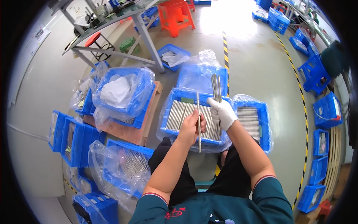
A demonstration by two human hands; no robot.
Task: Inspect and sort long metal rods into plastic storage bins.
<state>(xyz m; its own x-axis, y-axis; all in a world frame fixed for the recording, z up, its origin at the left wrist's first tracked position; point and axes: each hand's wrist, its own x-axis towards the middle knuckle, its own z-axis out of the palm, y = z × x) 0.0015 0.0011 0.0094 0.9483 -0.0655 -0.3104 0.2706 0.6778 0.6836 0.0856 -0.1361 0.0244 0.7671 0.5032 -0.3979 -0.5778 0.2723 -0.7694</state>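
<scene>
While the person [238,205] sat over a blue crate [182,92], left hand [194,127]: bare, closed around a single metal rod [199,140], above the crate.
Single metal rod: long axis nearly straight away from the body, the near end toward the person, the far end toward the crate's back; how steeply it rose could not be told.
Right hand [222,114]: white-gloved, gripping a bunch of rods [216,85] just right of the single one.
Bunch of rods: roughly parallel, far ends pointing away from the body and leaning slightly left.
Good handling: both hands seemed to need steady pressure, the lone rod best held near mid-length with its ends clear of the bunch, and the bunch squeezed evenly so none slipped.
Blue crate: plastic-lined, before the knees, packed with rods side by side, axes mostly running away from the person.
Right-hand crate [264,123]: just beside it, also holding rods.
Orange stool [173,18]: well beyond, beside a cluttered worktop [121,14] at far left.
</scene>
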